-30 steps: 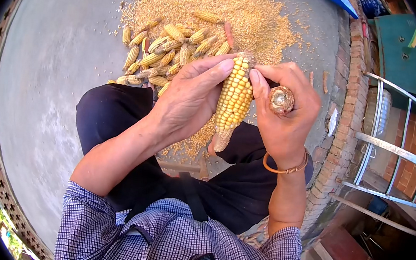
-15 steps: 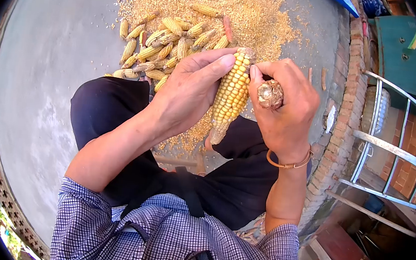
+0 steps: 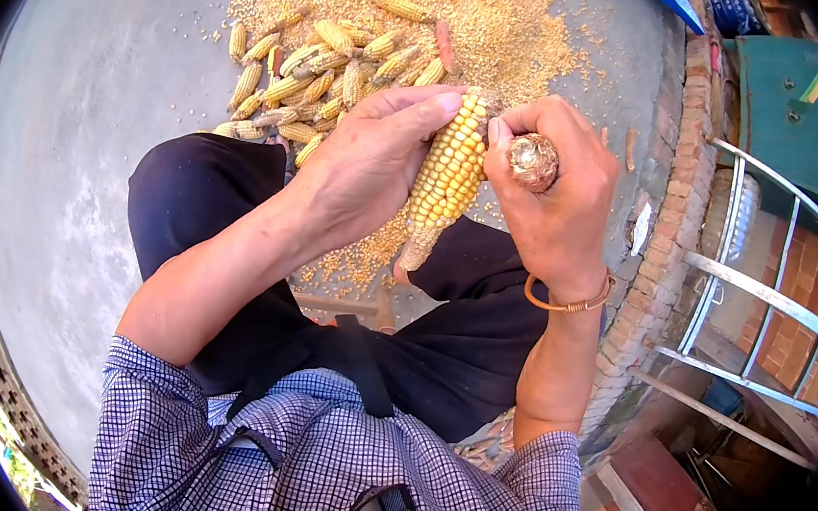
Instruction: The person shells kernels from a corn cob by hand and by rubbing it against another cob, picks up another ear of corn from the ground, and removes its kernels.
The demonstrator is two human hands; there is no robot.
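Observation:
My left hand (image 3: 364,162) is closed around a yellow ear of corn (image 3: 449,171), its thumb near the upper end. The ear is tilted, with its pale tip pointing down toward my lap. Most of the kernels I can see on it are in place. Beside it, my right hand (image 3: 566,207) grips a corncob (image 3: 533,162) whose round, rough brown end faces up; the rest of that cob is hidden in the fist. The right thumb and forefinger are close against the ear's upper right side.
Several ears of corn (image 3: 292,87) lie heaped on the concrete floor (image 3: 87,126) beyond my knees. Loose kernels (image 3: 491,17) spread behind them, with a reddish cob (image 3: 444,44) among them. To the right are a brick edging (image 3: 675,202) and a metal rail frame (image 3: 770,290).
Both hands and the ear appear slightly further left, as does the whole scene. The right hand has turned a little against the ear. Both grips are kept.

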